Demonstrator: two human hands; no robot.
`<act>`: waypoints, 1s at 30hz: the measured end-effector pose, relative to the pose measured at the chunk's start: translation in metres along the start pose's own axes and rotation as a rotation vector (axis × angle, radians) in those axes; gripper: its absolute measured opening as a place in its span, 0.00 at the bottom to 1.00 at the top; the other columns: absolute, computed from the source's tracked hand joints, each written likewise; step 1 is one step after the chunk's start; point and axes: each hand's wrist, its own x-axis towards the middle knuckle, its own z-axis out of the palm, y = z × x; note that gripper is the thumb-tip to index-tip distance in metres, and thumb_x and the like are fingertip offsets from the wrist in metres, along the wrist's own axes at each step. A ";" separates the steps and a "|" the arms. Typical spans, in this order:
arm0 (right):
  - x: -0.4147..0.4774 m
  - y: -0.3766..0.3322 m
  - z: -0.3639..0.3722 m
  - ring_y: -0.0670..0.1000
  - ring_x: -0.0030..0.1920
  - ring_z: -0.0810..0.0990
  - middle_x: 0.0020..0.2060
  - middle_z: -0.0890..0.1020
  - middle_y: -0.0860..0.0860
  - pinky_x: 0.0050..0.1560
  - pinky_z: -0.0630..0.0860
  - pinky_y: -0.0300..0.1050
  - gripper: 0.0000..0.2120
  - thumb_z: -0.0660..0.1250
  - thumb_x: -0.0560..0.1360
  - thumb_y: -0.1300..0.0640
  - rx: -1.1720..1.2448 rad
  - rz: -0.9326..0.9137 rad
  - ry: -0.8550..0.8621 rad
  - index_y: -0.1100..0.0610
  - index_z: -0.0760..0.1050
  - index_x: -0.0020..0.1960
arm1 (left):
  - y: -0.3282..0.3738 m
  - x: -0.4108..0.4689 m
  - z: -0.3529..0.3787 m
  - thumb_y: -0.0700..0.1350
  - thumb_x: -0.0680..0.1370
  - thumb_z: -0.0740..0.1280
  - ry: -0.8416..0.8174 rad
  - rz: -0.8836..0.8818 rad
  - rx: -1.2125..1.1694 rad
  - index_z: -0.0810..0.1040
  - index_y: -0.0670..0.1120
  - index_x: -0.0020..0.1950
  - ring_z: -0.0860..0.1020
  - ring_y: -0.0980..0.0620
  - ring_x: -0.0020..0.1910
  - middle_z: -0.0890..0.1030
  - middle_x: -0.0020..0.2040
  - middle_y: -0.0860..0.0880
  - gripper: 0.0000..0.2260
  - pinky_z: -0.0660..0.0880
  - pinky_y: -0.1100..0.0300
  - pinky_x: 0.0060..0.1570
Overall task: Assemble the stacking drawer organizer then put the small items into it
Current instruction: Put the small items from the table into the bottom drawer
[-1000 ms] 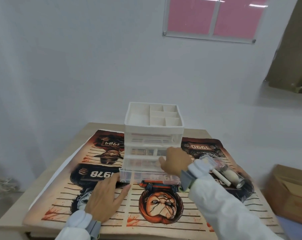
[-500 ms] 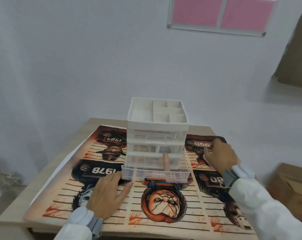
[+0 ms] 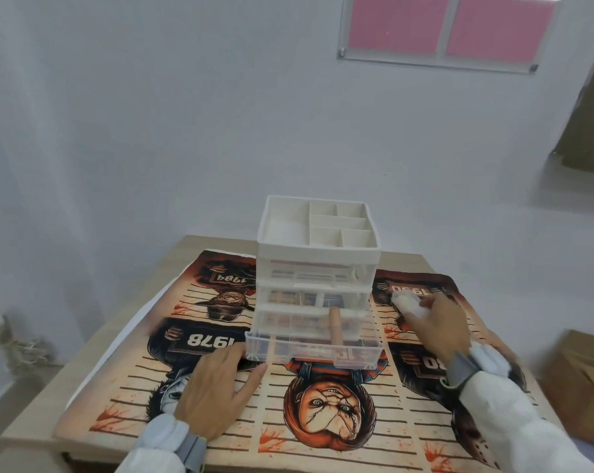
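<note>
A white stacking drawer organizer (image 3: 317, 268) stands on the table, with a divided open tray on top and clear drawers below. Its bottom drawer (image 3: 314, 351) is pulled out toward me, and a small tan cylinder (image 3: 335, 326) lies in it. My left hand (image 3: 217, 380) rests flat on the mat, fingertips touching the drawer's left front corner. To the right of the organizer, my right hand (image 3: 437, 324) closes on a small white item (image 3: 409, 305) on the mat.
A printed mat (image 3: 322, 404) with horror-character pictures covers the wooden table (image 3: 193, 249). A cardboard box (image 3: 582, 377) sits on the floor at the right. A white wall rises just behind the table.
My right hand left the open bottom drawer, where the tan cylinder now lies, and moved right onto a small white item. My left hand stayed at the drawer corner.
</note>
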 end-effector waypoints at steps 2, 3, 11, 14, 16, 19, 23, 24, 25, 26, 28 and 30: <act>-0.012 -0.023 -0.027 0.50 0.36 0.82 0.49 0.82 0.53 0.34 0.78 0.42 0.17 0.77 0.72 0.53 0.152 -0.092 -0.014 0.56 0.78 0.58 | 0.000 0.000 0.001 0.69 0.81 0.48 0.000 -0.003 0.001 0.71 0.58 0.65 0.75 0.61 0.51 0.78 0.56 0.60 0.23 0.73 0.62 0.56; -0.018 -0.035 -0.040 0.49 0.34 0.83 0.48 0.82 0.52 0.31 0.79 0.41 0.15 0.77 0.72 0.54 0.178 -0.145 -0.036 0.54 0.78 0.56 | -0.001 0.000 0.001 0.70 0.81 0.48 -0.005 -0.007 0.004 0.71 0.58 0.65 0.75 0.61 0.52 0.78 0.56 0.60 0.23 0.73 0.62 0.56; -0.057 -0.095 -0.064 0.52 0.47 0.82 0.49 0.82 0.51 0.51 0.82 0.52 0.18 0.76 0.71 0.54 0.044 -0.259 -0.095 0.55 0.76 0.58 | -0.004 0.000 0.002 0.71 0.80 0.47 -0.016 -0.023 0.003 0.70 0.59 0.66 0.75 0.60 0.54 0.78 0.58 0.60 0.25 0.74 0.62 0.56; -0.067 -0.099 -0.057 0.50 0.49 0.82 0.49 0.81 0.48 0.52 0.81 0.47 0.19 0.76 0.71 0.52 0.049 -0.279 -0.159 0.53 0.75 0.59 | -0.002 -0.001 0.000 0.71 0.80 0.47 -0.012 -0.014 0.006 0.69 0.60 0.64 0.74 0.62 0.53 0.77 0.57 0.61 0.23 0.73 0.63 0.56; -0.076 -0.108 -0.045 0.45 0.44 0.82 0.52 0.80 0.48 0.46 0.80 0.39 0.20 0.75 0.73 0.53 0.062 -0.310 -0.266 0.53 0.74 0.62 | -0.001 0.000 0.000 0.70 0.81 0.47 -0.009 -0.005 0.006 0.70 0.60 0.64 0.74 0.62 0.52 0.77 0.56 0.61 0.22 0.73 0.63 0.56; -0.083 -0.121 -0.012 0.44 0.41 0.82 0.54 0.80 0.50 0.41 0.78 0.37 0.18 0.74 0.75 0.56 0.062 -0.335 -0.380 0.56 0.75 0.63 | -0.003 0.000 0.001 0.70 0.81 0.48 -0.001 -0.007 -0.003 0.71 0.59 0.65 0.75 0.62 0.54 0.78 0.57 0.61 0.23 0.73 0.62 0.58; -0.081 -0.126 0.023 0.49 0.45 0.83 0.53 0.84 0.51 0.49 0.82 0.42 0.15 0.77 0.72 0.53 -0.064 -0.345 -0.396 0.57 0.81 0.56 | -0.005 0.000 0.003 0.71 0.80 0.47 -0.004 -0.005 -0.008 0.70 0.60 0.67 0.75 0.62 0.54 0.78 0.58 0.61 0.24 0.74 0.61 0.57; -0.081 -0.127 0.025 0.50 0.45 0.84 0.52 0.85 0.51 0.50 0.83 0.43 0.15 0.78 0.72 0.52 -0.088 -0.347 -0.400 0.57 0.82 0.55 | -0.005 0.000 0.002 0.70 0.80 0.48 0.000 -0.004 -0.009 0.70 0.59 0.67 0.75 0.61 0.54 0.78 0.58 0.60 0.24 0.74 0.61 0.57; -0.082 -0.127 0.024 0.50 0.45 0.85 0.51 0.86 0.51 0.49 0.83 0.43 0.16 0.77 0.72 0.49 -0.091 -0.355 -0.406 0.57 0.83 0.55 | -0.005 0.000 0.002 0.70 0.80 0.48 0.002 -0.004 -0.011 0.71 0.59 0.66 0.75 0.61 0.54 0.78 0.57 0.60 0.24 0.74 0.61 0.57; -0.081 -0.125 0.020 0.50 0.44 0.86 0.52 0.86 0.51 0.47 0.83 0.42 0.18 0.76 0.73 0.46 -0.057 -0.364 -0.408 0.57 0.84 0.56 | -0.005 0.000 0.001 0.70 0.81 0.49 0.005 -0.004 -0.014 0.71 0.59 0.66 0.75 0.61 0.53 0.78 0.57 0.60 0.24 0.74 0.61 0.57; -0.082 -0.119 0.003 0.44 0.42 0.85 0.54 0.84 0.46 0.40 0.79 0.34 0.20 0.72 0.76 0.41 0.058 -0.385 -0.386 0.55 0.83 0.59 | -0.004 0.000 0.000 0.69 0.81 0.50 0.004 0.001 -0.016 0.71 0.59 0.66 0.75 0.61 0.53 0.79 0.57 0.60 0.23 0.74 0.61 0.57; -0.077 -0.102 -0.019 0.41 0.43 0.81 0.50 0.82 0.44 0.38 0.70 0.28 0.15 0.69 0.79 0.44 0.137 -0.353 -0.268 0.54 0.83 0.58 | -0.003 0.001 0.000 0.69 0.81 0.51 0.002 0.001 -0.020 0.71 0.58 0.66 0.76 0.61 0.53 0.79 0.57 0.59 0.23 0.74 0.60 0.58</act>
